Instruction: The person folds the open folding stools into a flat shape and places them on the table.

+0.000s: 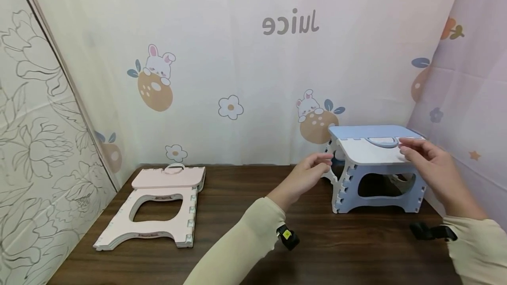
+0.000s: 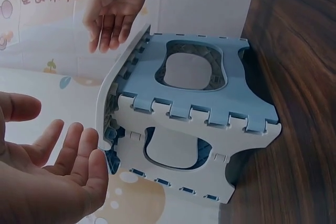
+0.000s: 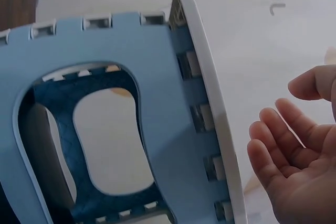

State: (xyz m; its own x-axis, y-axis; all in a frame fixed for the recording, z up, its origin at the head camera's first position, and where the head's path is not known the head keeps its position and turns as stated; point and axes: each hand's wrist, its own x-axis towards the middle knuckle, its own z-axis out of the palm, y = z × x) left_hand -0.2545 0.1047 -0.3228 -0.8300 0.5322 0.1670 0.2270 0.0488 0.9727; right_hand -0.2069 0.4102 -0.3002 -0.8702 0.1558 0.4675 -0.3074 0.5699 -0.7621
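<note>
A blue and white folding stool [image 1: 372,151] stands unfolded on its legs at the right of the table, its seat level, with a carry handle [image 1: 382,142] in the seat. My left hand [image 1: 305,175] hovers beside the stool's left side, fingers loosely bent and holding nothing. In the left wrist view a gap shows between those fingers [image 2: 79,150] and the stool's seat edge. Over the seat's right end is my right hand [image 1: 433,166], its fingers relaxed. The right wrist view shows that hand [image 3: 299,156] apart from the white seat edge [image 3: 210,87], with nothing in its grasp.
A pink folding stool [image 1: 162,192] lies folded flat on the left of the dark wooden table [image 1: 237,214], its handle toward the back. Printed curtains [image 1: 245,56] hang behind the table and along both sides. Black straps [image 1: 288,236] sit on the wrists.
</note>
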